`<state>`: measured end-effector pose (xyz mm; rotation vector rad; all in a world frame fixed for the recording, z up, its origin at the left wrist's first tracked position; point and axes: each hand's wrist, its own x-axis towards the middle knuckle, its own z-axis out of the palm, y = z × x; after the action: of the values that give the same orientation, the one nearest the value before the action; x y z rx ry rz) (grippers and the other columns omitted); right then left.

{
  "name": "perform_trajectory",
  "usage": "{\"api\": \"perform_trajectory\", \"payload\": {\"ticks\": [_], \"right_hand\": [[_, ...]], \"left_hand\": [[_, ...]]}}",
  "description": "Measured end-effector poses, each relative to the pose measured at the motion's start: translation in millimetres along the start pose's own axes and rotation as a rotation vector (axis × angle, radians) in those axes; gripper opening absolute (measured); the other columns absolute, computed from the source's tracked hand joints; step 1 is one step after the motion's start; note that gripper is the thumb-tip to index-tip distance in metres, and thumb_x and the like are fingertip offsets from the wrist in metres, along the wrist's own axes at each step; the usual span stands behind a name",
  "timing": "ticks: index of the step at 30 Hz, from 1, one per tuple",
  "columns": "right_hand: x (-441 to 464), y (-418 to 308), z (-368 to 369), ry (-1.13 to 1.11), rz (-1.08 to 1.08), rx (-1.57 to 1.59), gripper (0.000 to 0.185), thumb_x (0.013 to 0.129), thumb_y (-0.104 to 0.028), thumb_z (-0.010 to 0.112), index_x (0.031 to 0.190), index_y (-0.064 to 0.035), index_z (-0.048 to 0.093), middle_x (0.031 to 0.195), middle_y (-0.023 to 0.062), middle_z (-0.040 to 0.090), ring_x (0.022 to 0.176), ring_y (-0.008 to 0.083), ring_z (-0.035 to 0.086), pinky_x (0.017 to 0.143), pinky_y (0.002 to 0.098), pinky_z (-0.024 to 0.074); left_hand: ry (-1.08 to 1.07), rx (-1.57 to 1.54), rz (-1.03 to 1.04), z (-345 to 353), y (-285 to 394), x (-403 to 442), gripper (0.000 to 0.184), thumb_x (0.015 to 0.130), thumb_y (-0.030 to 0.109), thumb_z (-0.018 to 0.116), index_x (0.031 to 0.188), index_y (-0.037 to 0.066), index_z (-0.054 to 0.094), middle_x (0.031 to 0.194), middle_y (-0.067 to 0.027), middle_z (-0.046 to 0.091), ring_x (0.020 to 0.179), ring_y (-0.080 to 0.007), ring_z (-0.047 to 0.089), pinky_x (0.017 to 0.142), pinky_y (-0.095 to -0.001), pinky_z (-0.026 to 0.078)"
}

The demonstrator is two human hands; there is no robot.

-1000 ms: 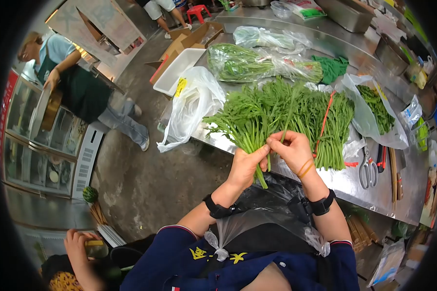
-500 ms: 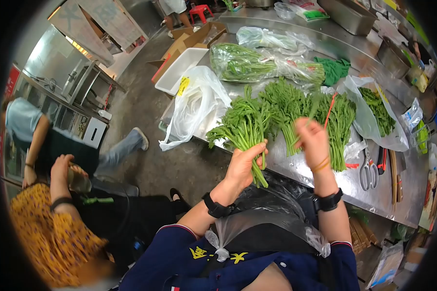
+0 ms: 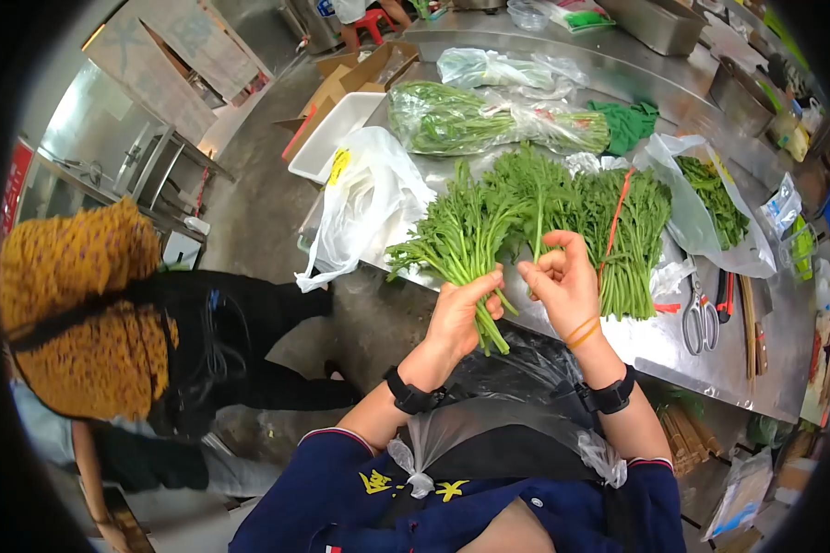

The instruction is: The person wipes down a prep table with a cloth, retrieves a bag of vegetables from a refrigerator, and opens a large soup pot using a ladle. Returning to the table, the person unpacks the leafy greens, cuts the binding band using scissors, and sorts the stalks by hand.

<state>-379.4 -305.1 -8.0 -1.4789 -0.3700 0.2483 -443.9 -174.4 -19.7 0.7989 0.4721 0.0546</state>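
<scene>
My left hand (image 3: 466,313) is closed around the stems of a bunch of leafy greens (image 3: 461,230), which look like chrysanthemum greens. The leaves point away from me and the cut ends stick out below my fist. Just right of it, my right hand (image 3: 563,281) pinches a single stalk of greens (image 3: 539,226) upright by its lower end. Behind that stalk, more loose greens (image 3: 512,170) lie on the steel table (image 3: 572,334). A further bundle of greens (image 3: 646,207), with a red tie (image 3: 621,207) across it, rests to the right.
Bagged greens (image 3: 452,120), a green cloth (image 3: 625,124) and a white plastic bag (image 3: 369,203) lie farther back. Scissors (image 3: 700,318) and an open bag with greens (image 3: 719,198) are at the right. On the floor side, a person in a patterned yellow top (image 3: 92,323) stands close to my left.
My right hand has moved left and down with the stalk, close to the bunch. My left hand holds still. The person in yellow has shifted, and the other person now appears lower left.
</scene>
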Motion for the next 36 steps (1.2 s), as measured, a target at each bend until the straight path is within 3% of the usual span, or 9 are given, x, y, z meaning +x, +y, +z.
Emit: {"api": "perform_trajectory", "payload": {"ticks": [4,8,12,16,20,26,31,34,36], "right_hand": [[-2.3,1.5,13.4,-0.096,-0.072,-0.208,0.027,0.077,-0.007,0.062,0.095,-0.0004,0.044,0.062,0.0019,0.053,0.053,0.0055,0.052,0.047,0.0194,0.0411],[-8.3,6.4,20.7,-0.171,0.063,0.002,0.019,0.080,-0.006,0.058,0.094,0.0005,0.047,0.062,0.0025,0.053,0.057,0.0077,0.058,0.047,0.0201,0.0438],[-6.8,6.0,17.4,-0.237,0.182,0.292,0.024,0.082,-0.004,0.055,0.104,0.0013,0.047,0.064,0.0028,0.053,0.055,0.0083,0.056,0.049,0.0215,0.0445],[-9.6,3.0,14.0,-0.230,0.165,0.218,0.030,0.081,-0.007,0.057,0.108,-0.0001,0.047,0.064,0.0030,0.054,0.055,0.0083,0.055,0.050,0.0210,0.0439],[9.1,20.0,-9.3,-0.069,0.035,-0.421,0.030,0.077,-0.025,0.062,0.101,-0.0090,0.054,0.068,0.0056,0.061,0.055,0.0163,0.059,0.053,0.0280,0.0454],[32.8,48.3,-61.8,0.230,-0.051,-1.227,0.032,0.068,-0.024,0.067,0.094,-0.0111,0.055,0.081,0.0077,0.058,0.076,0.0248,0.059,0.068,0.0362,0.0466],[42.3,44.6,-68.3,0.170,0.165,-1.139,0.036,0.066,-0.024,0.068,0.097,-0.0108,0.057,0.089,0.0105,0.061,0.083,0.0274,0.058,0.072,0.0371,0.0461],[51.6,48.2,-95.7,0.113,0.334,-0.840,0.034,0.068,-0.020,0.066,0.098,-0.0057,0.059,0.090,0.0107,0.063,0.080,0.0242,0.060,0.072,0.0330,0.0459],[56.3,66.3,-114.9,0.050,0.368,-0.347,0.032,0.071,-0.017,0.065,0.096,0.0013,0.059,0.086,0.0086,0.063,0.076,0.0183,0.059,0.071,0.0284,0.0449]], "left_hand": [[-0.015,-0.020,0.020,-1.9,-4.8,2.2,0.015,0.081,0.017,0.060,0.086,0.004,0.056,0.070,-0.0021,0.054,0.053,-0.0098,0.046,0.047,-0.0241,0.037],[-0.053,0.102,0.044,-6.5,-7.3,4.2,0.020,0.083,0.025,0.057,0.086,0.006,0.057,0.072,0.0002,0.054,0.056,-0.0084,0.045,0.048,-0.0232,0.038],[-0.026,0.018,0.022,-1.1,-3.6,-0.9,0.018,0.081,0.023,0.060,0.087,0.006,0.057,0.072,0.0006,0.054,0.056,-0.0082,0.046,0.048,-0.0223,0.038],[-0.054,0.066,0.037,-10.4,-5.6,1.1,0.016,0.079,0.017,0.063,0.089,0.006,0.056,0.073,-0.0001,0.055,0.057,-0.0088,0.048,0.049,-0.0221,0.039],[0.078,0.082,0.083,-14.0,0.8,0.9,0.016,0.077,0.015,0.064,0.088,0.006,0.056,0.075,-0.0024,0.057,0.061,-0.0111,0.052,0.053,-0.0243,0.042],[0.123,-0.060,0.053,-11.9,15.4,-4.4,0.016,0.081,0.014,0.059,0.092,0.003,0.054,0.082,-0.0083,0.060,0.067,-0.0155,0.055,0.058,-0.0283,0.047],[-0.066,-0.146,-0.048,-28.6,10.5,3.2,0.009,0.084,0.012,0.056,0.086,0.006,0.050,0.068,-0.0039,0.052,0.060,-0.0127,0.050,0.054,-0.0282,0.044],[-0.061,-0.087,0.038,-29.8,5.1,9.9,0.016,0.084,0.014,0.055,0.097,0.004,0.052,0.072,-0.0036,0.052,0.061,-0.0120,0.049,0.058,-0.0284,0.043],[-0.053,-0.082,0.050,-22.1,9.2,9.6,0.020,0.084,0.013,0.055,0.100,0.002,0.051,0.073,-0.0041,0.053,0.062,-0.0124,0.049,0.060,-0.0291,0.043]]}}
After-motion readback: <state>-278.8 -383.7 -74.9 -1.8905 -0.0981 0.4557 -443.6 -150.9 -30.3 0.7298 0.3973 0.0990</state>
